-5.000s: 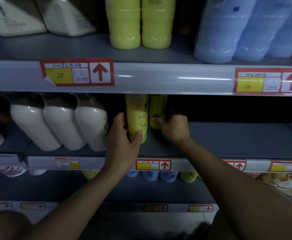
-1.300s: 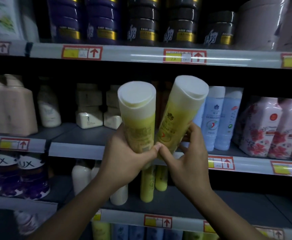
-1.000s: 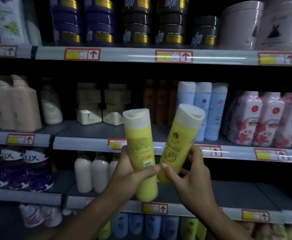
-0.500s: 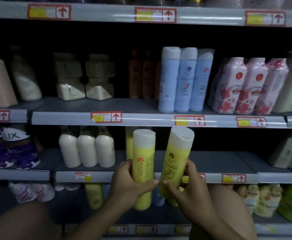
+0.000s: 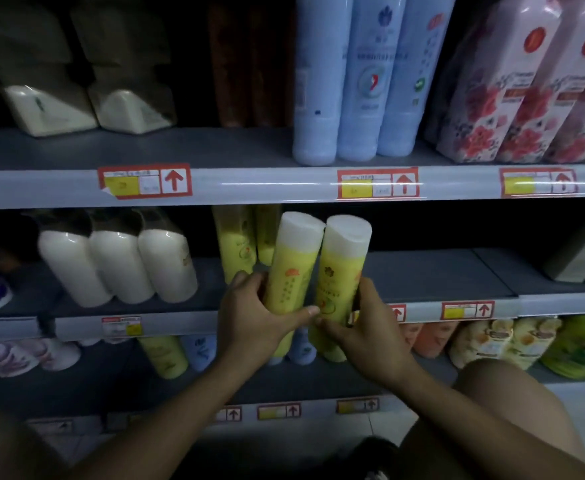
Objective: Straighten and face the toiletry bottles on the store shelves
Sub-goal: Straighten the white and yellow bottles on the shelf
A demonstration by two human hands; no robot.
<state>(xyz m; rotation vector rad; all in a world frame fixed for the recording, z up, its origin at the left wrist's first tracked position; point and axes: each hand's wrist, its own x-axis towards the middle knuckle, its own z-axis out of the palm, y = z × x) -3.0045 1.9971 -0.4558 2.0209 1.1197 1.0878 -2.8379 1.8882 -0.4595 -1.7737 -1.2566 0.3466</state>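
Yellow bottles point(image 5: 292, 271), one in each hand's grip point(image 5: 256, 317) point(image 5: 363, 327), now lower, seemingly nearer the middle shelf point(image 5: 422, 275).

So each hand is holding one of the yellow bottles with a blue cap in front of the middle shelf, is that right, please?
Not quite: the caps are white, not blue, as the head view shows. The left hand grips one yellow bottle and the right hand grips the other yellow bottle, both held in front of the middle shelf.
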